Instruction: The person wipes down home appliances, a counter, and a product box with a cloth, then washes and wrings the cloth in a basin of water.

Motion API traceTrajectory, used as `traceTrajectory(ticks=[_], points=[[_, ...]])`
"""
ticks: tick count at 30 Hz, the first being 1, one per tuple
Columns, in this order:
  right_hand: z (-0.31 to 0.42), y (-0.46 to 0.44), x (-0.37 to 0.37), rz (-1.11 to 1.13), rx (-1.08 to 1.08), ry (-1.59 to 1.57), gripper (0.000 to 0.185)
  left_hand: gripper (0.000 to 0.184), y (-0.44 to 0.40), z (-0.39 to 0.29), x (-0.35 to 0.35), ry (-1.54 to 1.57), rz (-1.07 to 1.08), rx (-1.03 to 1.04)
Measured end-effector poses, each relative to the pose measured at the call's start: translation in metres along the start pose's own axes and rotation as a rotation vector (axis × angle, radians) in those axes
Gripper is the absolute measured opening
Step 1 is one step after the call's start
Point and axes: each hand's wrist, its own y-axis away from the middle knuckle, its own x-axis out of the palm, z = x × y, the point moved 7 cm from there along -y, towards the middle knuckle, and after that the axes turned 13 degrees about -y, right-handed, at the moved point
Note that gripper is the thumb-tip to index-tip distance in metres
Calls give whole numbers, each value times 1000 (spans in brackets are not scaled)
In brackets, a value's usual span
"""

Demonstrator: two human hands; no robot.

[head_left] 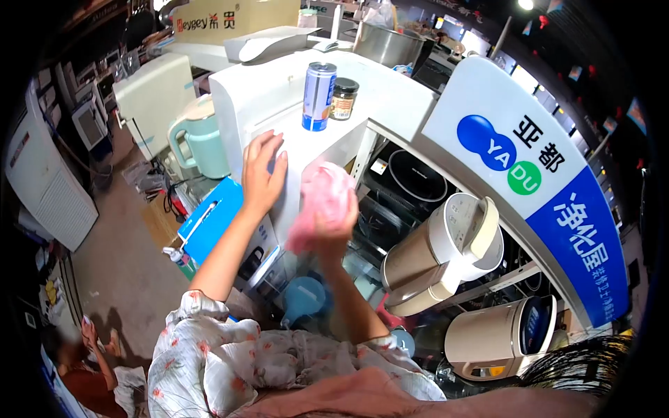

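Observation:
A crumpled pink cloth [326, 198] is gripped in my right hand [338, 226], held near the edge of the white counter [296, 150] and blurred by motion. My left hand [263, 171] rests against the white surface with its fingers spread, holding nothing. Beyond both hands, a blue and silver can [319, 97] stands upright on the counter. Just right of it is a small dark-lidded glass jar [343, 99].
On the left stand a mint-green kettle [202, 139] and a blue box [212, 216]. Beige appliances [432, 254] fill shelves at the right, below a curved sign [516, 153]. A metal pot [387, 47] sits behind. Another person [87, 369] is at lower left.

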Motion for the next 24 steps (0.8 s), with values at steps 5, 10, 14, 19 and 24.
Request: traceTrajectory(ticks=[5, 10, 14, 19, 24], points=[[-61, -4, 15, -21, -43, 460, 74, 29, -8, 27, 33, -89, 30, -13], [-84, -53, 0, -115, 7, 122, 58, 31, -7, 32, 38, -107, 45, 6], [-101, -107, -26, -154, 21, 20, 53, 34, -6, 33, 41, -69, 61, -21], [-145, -118, -67, -136, -89, 21, 50, 36, -7, 36, 44, -95, 52, 1], [-157, -76, -84, -326, 228, 19, 42, 35, -5, 34, 42, -102, 41, -10]])
